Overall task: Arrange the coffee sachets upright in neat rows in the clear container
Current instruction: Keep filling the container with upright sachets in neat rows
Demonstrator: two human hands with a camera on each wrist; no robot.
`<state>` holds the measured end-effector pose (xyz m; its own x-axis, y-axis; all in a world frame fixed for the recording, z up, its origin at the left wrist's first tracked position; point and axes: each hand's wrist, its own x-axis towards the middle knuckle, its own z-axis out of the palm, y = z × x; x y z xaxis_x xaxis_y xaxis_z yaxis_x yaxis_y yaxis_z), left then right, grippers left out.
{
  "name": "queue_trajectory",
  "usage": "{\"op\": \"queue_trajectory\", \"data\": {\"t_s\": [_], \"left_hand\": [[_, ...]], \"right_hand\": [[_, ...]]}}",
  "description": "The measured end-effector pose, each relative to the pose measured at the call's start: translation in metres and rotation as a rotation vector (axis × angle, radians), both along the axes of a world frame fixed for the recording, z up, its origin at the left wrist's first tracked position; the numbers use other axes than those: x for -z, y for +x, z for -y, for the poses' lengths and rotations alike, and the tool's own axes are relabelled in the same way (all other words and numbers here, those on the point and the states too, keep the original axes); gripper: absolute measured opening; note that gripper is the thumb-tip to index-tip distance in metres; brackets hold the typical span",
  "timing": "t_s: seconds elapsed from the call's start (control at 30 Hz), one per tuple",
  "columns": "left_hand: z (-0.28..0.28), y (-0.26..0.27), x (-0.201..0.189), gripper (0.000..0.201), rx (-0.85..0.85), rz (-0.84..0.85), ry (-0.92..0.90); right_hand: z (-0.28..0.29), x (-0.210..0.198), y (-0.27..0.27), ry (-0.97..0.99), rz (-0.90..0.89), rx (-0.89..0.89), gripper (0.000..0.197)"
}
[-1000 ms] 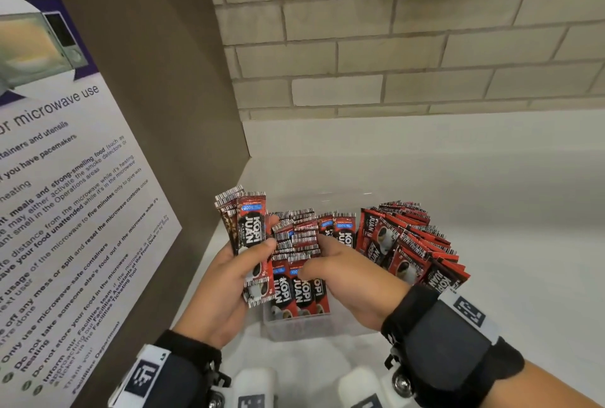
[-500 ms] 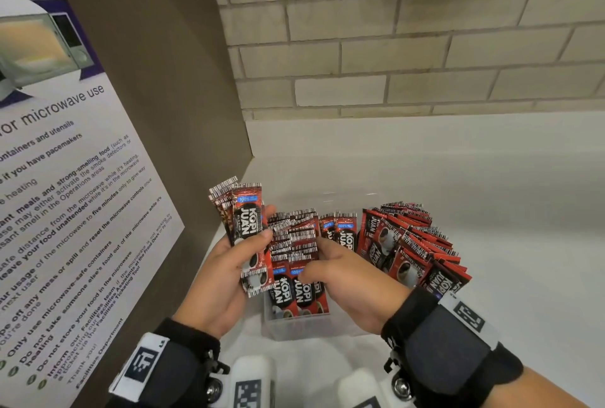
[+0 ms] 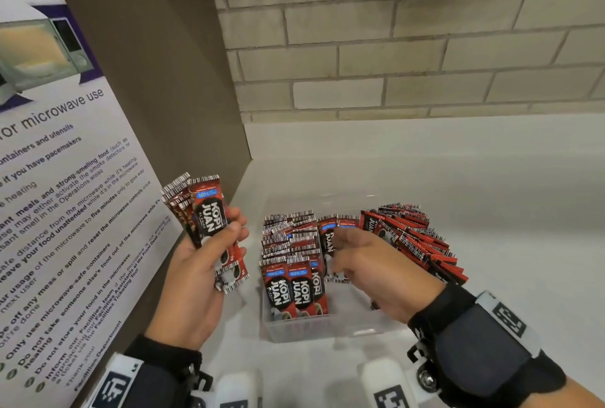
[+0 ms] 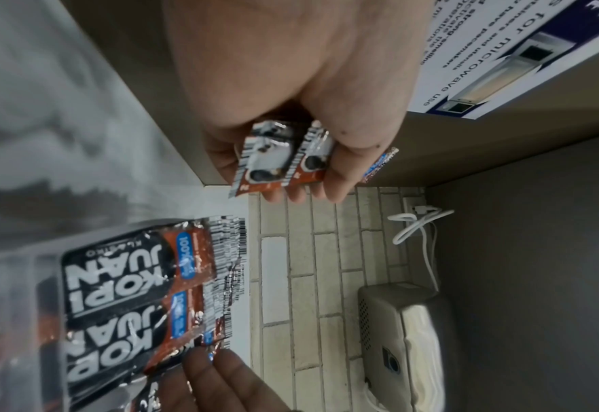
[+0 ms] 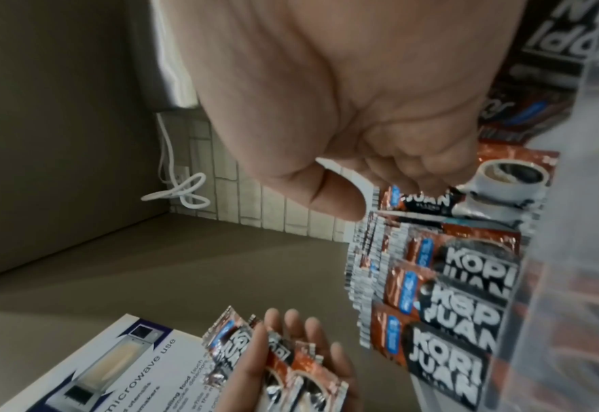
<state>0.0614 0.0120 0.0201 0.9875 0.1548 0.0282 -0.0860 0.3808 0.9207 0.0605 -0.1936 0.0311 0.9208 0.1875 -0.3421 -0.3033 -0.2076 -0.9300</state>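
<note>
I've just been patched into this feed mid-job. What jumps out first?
Red and black coffee sachets stand packed upright in the clear container on the white counter. The left hand holds a small bunch of sachets left of it; the right hand reaches in. A microwave-use poster fills the left wall.

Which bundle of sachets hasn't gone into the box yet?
Find the big microwave poster on the left. Beside it, the left hand grips a few red-and-black coffee sachets. Unlike those in the clear plastic container, they are held in the air.
</note>
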Motion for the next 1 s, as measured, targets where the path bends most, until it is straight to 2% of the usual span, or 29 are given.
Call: {"op": "queue_trajectory", "data": {"t_s": [0.1,0.17,0.23,0.3,0.4,0.47,0.53,0.7,0.83,1.0], "left_hand": [[0.0,-0.001,0.0,0.036,0.004,0.022,0.015],[-0.001,-0.002,0.001,0.043,0.008,0.037,0.025],[-0.002,-0.003,0.003,0.052,0.004,0.049,0.041],[-0.002,-0.004,0.003,0.052,0.004,0.055,0.038],[-0.003,-0.005,0.004,0.078,0.001,0.046,0.064],[-0.005,-0.006,0.003,0.082,0.004,0.032,0.061],[-0.005,-0.007,0.002,0.08,0.011,0.022,0.061],[-0.007,-0.007,0.001,0.081,0.01,0.019,0.062],[-0.007,-0.007,0.003,0.085,0.014,0.006,0.054],[-0.008,-0.007,0.002,0.087,0.023,0.006,0.041]], "right_hand": [[0.007,-0.008,-0.005,-0.063,0.107,-0.037,0.036],[0.009,-0.015,-0.003,-0.303,0.325,-0.04,0.028],[0.013,-0.027,0.004,-0.561,0.533,-0.054,0.031],[0.014,-0.037,0.014,-0.835,0.643,-0.074,0.035],[0.01,-0.042,0.026,-1.225,0.515,-0.26,0.034],[0.006,-0.039,0.028,-1.351,0.447,-0.365,0.033],[0.004,-0.035,0.029,-1.426,0.437,-0.399,0.035],[0.005,-0.033,0.027,-1.451,0.462,-0.386,0.039],[0.004,-0.04,0.024,-1.424,0.499,-0.405,0.046],[-0.001,-0.041,0.029,-1.372,0.45,-0.447,0.045]]}}
